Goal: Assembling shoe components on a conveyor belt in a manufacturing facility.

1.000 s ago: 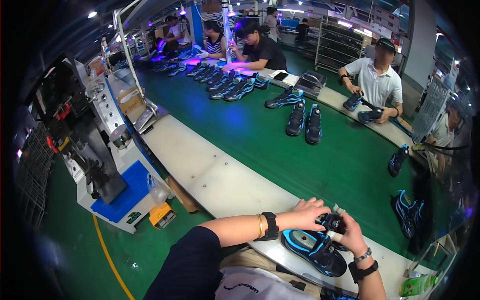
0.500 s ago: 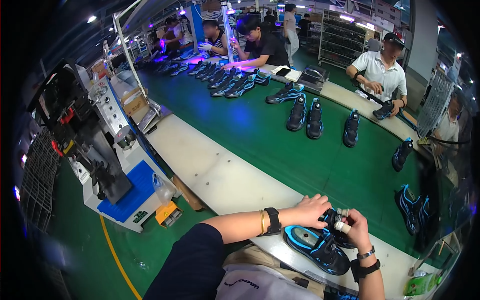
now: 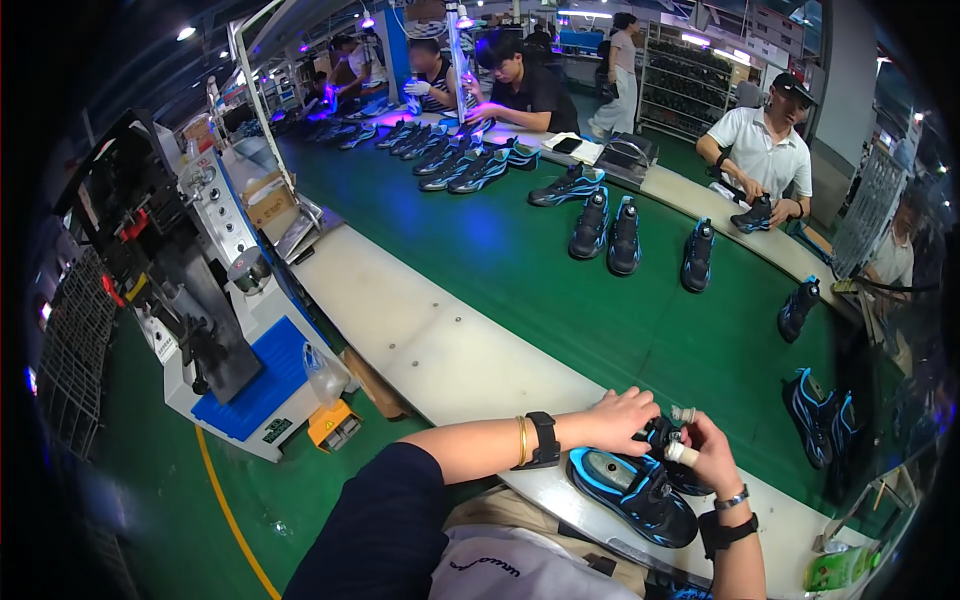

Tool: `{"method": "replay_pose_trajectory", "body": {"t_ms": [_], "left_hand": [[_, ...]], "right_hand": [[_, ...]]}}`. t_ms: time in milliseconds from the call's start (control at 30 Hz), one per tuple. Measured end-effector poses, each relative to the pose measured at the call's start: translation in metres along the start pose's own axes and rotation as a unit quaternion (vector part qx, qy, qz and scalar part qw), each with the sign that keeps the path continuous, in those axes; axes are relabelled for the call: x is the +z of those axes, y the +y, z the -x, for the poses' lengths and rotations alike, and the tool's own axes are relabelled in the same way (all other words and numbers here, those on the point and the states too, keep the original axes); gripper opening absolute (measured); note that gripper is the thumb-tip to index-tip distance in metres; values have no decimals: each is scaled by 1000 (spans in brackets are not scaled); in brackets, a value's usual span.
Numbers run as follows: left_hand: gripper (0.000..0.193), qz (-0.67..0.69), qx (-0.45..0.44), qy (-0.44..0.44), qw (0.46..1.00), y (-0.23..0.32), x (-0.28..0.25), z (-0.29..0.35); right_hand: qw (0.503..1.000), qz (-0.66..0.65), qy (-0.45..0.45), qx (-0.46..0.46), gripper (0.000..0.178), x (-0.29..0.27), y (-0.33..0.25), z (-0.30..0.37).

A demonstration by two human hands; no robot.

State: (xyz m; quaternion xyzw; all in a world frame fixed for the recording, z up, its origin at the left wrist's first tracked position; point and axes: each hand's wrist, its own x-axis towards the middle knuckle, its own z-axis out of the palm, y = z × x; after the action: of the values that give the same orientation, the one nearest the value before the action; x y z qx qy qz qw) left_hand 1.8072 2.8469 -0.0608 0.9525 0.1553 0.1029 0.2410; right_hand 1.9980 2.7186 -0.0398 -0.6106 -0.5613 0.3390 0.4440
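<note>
A black shoe [image 3: 640, 497] with bright blue lining lies on the pale bench edge in front of me, toe toward the lower right. Just beyond it is a second black shoe [image 3: 690, 480], mostly covered by my hands. My left hand [image 3: 622, 420] is bent over the upper part of that second shoe, fingers curled onto it. My right hand [image 3: 708, 452], with whitish wraps on its fingers, grips the same shoe from the right side. What the fingertips pinch there is too small to make out.
A green conveyor belt [image 3: 560, 300] carries several black-and-blue shoes [image 3: 699, 256]. At left stands a machine with a blue mat [image 3: 262, 385] and a yellow pedal [image 3: 333, 426]. Across the belt, a person in white [image 3: 765, 150] handles a shoe. A green packet [image 3: 838, 568] lies lower right.
Shoes on the belt have shifted slightly left. The person across has raised their head and turned their shoe. A person in the background walked right. My right fingers have shifted slightly; my left hand stays put.
</note>
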Motion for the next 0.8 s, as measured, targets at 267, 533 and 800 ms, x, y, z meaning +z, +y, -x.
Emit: {"method": "replay_pose_trajectory", "body": {"t_ms": [267, 533, 800], "left_hand": [[68, 31, 2, -10, 999, 4, -12, 2], [74, 12, -18, 16, 1000, 5, -5, -2], [72, 18, -2, 25, 1000, -2, -2, -2]], "right_hand": [[995, 84, 48, 29, 29, 8, -17, -1], [985, 127, 85, 85, 35, 14, 2, 0], [994, 73, 73, 30, 33, 14, -9, 4]]}}
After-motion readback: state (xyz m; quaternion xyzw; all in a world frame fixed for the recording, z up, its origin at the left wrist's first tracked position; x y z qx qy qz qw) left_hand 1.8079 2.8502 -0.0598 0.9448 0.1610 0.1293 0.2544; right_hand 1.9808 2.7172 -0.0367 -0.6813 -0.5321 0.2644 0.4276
